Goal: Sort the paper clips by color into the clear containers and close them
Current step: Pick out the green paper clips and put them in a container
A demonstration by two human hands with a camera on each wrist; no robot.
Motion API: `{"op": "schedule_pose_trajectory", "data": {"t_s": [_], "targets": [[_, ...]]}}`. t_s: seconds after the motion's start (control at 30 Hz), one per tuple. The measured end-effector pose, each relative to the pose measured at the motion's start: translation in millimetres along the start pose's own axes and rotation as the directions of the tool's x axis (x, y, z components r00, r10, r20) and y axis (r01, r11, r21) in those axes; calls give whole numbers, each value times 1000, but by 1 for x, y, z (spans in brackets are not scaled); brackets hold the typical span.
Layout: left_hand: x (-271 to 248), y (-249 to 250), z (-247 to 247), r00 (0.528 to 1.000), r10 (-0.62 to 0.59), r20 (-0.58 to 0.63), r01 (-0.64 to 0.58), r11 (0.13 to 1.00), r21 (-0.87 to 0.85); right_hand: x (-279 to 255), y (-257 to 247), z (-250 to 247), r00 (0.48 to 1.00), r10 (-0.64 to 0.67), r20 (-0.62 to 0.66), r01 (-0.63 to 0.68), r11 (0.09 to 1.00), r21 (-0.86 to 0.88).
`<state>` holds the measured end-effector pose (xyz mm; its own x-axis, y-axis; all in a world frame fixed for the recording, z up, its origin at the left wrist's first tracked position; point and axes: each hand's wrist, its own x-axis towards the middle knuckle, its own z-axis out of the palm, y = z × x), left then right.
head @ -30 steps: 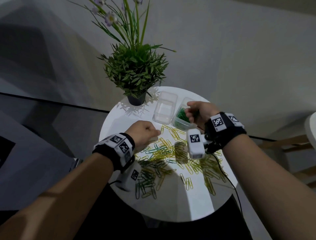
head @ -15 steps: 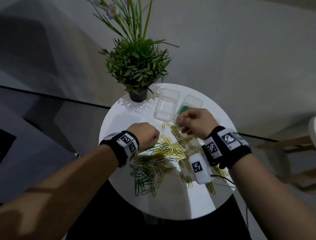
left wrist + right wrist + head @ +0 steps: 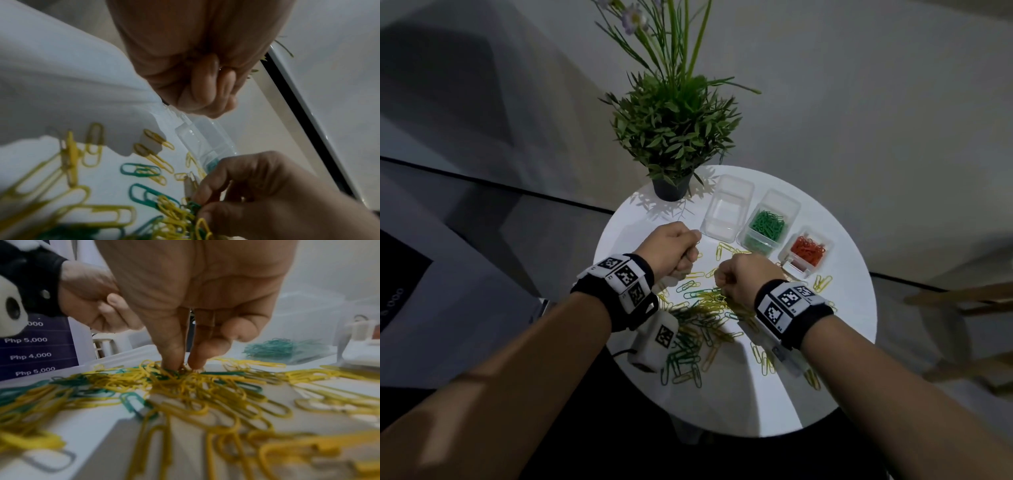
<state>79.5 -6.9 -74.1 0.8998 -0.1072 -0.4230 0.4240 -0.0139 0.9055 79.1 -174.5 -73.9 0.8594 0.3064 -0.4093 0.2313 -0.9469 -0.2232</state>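
A heap of yellow and green paper clips lies mid-table. My right hand reaches down into it, thumb and forefinger pinching a green clip in the tangle. My left hand hovers left of it as a fist; a thin clip loop pokes out by the forefinger. Behind stand three clear containers without lids: an empty one, one with green clips, one with red clips.
A potted plant stands at the far left of the round white table, close to the empty container. More yellow clips lie scattered to the right and front. Wooden furniture is off to the right.
My right hand has come back from the green-clip container down to the heap. The left fist has stayed roughly in place. The red-clip container has come into view.
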Motion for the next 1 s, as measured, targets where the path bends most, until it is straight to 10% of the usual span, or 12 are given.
{"op": "schedule_pose_trajectory", "data": {"t_s": [0.2,0.47,0.7,1.0], "targets": [[11,29,19,997,35,62,-36,999,18,-7,7,10,994,-91,-56,90,996,-20],[66,67,85,985,108,131,-138,959,248,-29,39,23,980,87,-177,3,890,456],[91,55,113,981,115,156,-183,815,551,-46,69,28,949,295,-115,-38,467,883],[59,49,95,939,312,144,-343,821,456,-42,78,21,920,391,36,-89,117,989]]}}
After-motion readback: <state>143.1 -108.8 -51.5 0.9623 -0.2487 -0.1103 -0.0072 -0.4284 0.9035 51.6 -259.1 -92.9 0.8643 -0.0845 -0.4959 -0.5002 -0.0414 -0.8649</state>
